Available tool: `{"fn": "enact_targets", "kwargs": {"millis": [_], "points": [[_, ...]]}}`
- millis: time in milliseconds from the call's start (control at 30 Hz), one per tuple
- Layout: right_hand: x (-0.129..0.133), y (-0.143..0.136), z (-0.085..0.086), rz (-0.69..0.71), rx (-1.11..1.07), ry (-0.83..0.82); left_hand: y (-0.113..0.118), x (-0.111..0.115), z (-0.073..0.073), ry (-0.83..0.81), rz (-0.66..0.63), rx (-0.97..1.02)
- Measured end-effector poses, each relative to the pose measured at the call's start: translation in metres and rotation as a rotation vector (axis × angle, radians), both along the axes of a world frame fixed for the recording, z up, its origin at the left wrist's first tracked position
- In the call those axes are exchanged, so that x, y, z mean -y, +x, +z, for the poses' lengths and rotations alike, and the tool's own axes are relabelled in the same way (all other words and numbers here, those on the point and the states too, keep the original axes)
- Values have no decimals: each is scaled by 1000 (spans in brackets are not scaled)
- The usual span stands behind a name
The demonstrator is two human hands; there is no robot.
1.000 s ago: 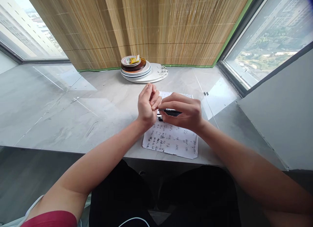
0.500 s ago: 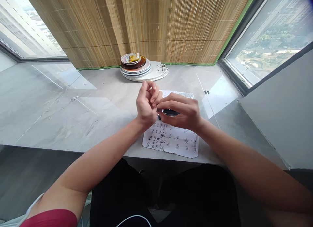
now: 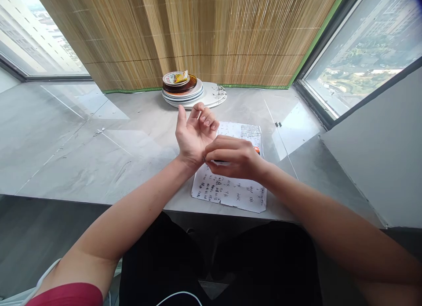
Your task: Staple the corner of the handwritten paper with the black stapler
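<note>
My left hand (image 3: 194, 132) is held palm up over the counter, its thumb apart and its fingers loosely curled, with nothing in it. At the base of its palm, by the wrist, my right hand (image 3: 232, 155) is closed in a pinch. Whatever it pinches is mostly hidden; only a dark sliver shows between the fingers. Under both hands lies a white sheet of paper (image 3: 231, 195) with handwritten columns and a torn lower edge. A small orange thing (image 3: 256, 150) shows just behind my right hand, too covered to name.
Behind the hands, stacked plates (image 3: 183, 92) rest on an oval white platter (image 3: 214, 94), a yellow wrapper (image 3: 181, 78) on top. A bamboo blind (image 3: 198, 38) hangs at the back. Small scraps (image 3: 99, 131) lie on the grey counter (image 3: 75, 161) at left.
My left hand has opened out, its thumb and fingers spreading. My right hand has shifted left and slightly down to the left wrist, and the orange thing has come into view.
</note>
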State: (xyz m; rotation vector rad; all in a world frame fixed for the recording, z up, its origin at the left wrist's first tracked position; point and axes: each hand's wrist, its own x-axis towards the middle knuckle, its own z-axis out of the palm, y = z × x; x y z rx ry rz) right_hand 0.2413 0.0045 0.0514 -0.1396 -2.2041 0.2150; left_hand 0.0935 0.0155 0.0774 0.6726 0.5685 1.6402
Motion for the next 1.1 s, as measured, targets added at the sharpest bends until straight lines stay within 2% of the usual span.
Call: {"fn": "enact_targets", "kwargs": {"millis": [100,200,267,433,500,633,733,967,1100], "points": [[1,2,2,36,3,-4,0,1,0,1,-16,56],[-1,2,5,-108,-159,-24,0,3,0,-22,-31,118],[-1,0,5,-136,-181,-6,1,5,1,-51,-36,144],[5,-3,3,48,62,44,0,3,3,-93,-33,111],[6,-1,4,73,44,31,0,2,3,-73,-28,95],[-4,8,8,-126,-184,-5,0,1,1,-36,-11,52],[-14,14,10,-222,-197,-9,1,0,1,-8,-3,23],[-18,16,13,-249,-253,-49,-1,-4,2,-25,26,-9],[-15,14,15,-233,-217,-61,2,-3,-1,-27,27,-33]]}}
